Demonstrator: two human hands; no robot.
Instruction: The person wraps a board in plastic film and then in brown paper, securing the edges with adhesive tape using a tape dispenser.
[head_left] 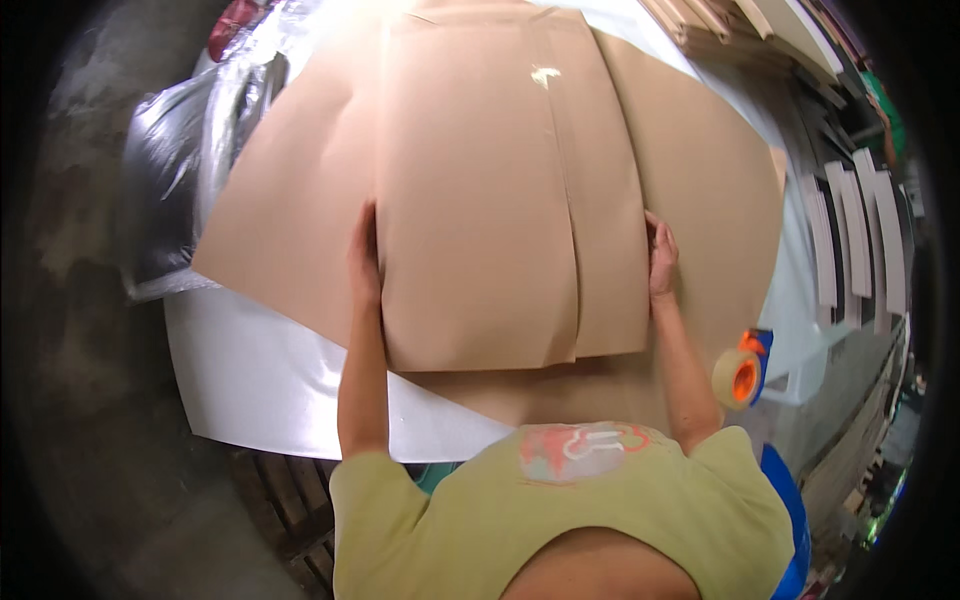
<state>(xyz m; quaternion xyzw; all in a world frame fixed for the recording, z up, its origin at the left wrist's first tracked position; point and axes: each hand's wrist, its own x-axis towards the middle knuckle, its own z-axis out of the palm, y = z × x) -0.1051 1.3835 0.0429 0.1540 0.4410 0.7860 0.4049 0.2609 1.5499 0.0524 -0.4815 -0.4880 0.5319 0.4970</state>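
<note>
A large flat package wrapped in brown kraft paper point(480, 200) lies in front of me, a lengthwise paper seam running down its right part. A small torn pale patch shows near its far end. Against its left side, my left hand point(365, 250) presses with the fingers straight along the edge. My right hand point(661, 258) grips the opposite edge, its fingers slightly bent. Between them the two hands clasp the package. Beneath it spreads a wider sheet of brown paper point(285, 200), reaching out on both sides.
A tape dispenser point(740, 375) with a tan roll sits at the right. White sheeting point(260, 380) covers the work surface. Clear plastic wrap point(185, 170) hangs at the left. Stacked boards point(700, 22) and pale strips point(855, 240) stand at the right. Someone in green point(887, 112) is at the far right.
</note>
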